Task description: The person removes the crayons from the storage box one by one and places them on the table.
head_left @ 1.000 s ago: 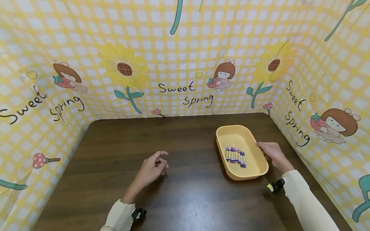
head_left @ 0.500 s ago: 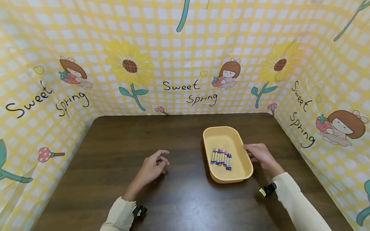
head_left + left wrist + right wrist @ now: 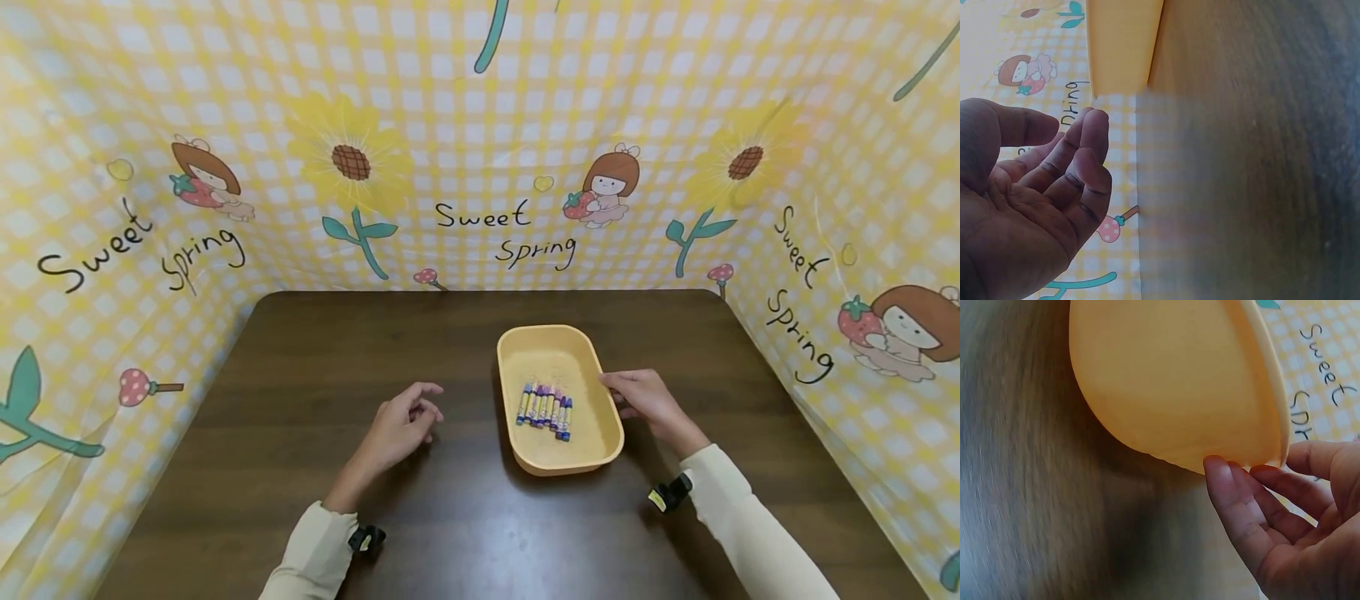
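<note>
A yellow plastic tray with rounded corners is right of the table's centre in the head view. Several crayons with blue, purple and pink tips lie side by side on its floor. At the tray's right long side, my right hand pinches the rim. The right wrist view shows the thumb of this hand at the rim's edge and fingers against the tray's outer wall. My left hand hovers left of the tray, apart from it, with loosely bent fingers and nothing in them.
A dark wooden table bears the tray. Yellow checked cloth with printed flowers and figures rises behind it and along both sides. Black wrist cameras are strapped at both sleeves.
My right hand has moved the tray leftward over the table, with the crayons inside, closer to my left hand. The left hand has stayed about where it was. The head view has shifted slightly.
</note>
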Action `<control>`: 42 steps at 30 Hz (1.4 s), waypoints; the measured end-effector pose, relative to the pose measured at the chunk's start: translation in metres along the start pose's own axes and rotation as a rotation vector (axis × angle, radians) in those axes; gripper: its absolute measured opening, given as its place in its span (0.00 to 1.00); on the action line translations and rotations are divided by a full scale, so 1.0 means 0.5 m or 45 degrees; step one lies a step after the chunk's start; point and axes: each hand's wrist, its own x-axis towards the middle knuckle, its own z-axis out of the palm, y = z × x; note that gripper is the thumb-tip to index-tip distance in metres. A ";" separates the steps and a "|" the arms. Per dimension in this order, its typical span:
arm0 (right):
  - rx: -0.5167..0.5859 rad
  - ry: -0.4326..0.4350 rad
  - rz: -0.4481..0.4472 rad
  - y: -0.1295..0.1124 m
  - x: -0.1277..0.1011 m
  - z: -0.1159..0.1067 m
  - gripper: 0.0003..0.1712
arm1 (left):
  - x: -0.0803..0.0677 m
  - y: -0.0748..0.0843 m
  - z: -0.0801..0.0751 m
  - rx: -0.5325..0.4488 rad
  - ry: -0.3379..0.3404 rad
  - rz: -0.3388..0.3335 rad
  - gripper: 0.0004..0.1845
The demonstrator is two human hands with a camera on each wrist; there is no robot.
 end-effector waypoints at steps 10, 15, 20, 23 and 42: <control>0.056 -0.023 -0.043 -0.022 0.005 0.028 0.27 | 0.023 0.015 -0.001 0.033 0.003 0.027 0.16; 0.096 -0.050 -0.055 -0.025 -0.003 0.041 0.28 | 0.029 0.019 0.001 0.045 0.005 0.038 0.15; 0.126 -0.051 -0.047 -0.024 -0.011 0.057 0.28 | 0.031 0.022 0.004 0.068 0.006 0.036 0.14; 0.133 -0.047 -0.045 -0.023 -0.014 0.063 0.28 | 0.036 0.029 0.006 0.037 0.001 0.052 0.12; 0.174 0.003 -0.019 0.005 -0.003 0.082 0.28 | 0.173 0.180 0.121 0.357 -0.170 0.278 0.10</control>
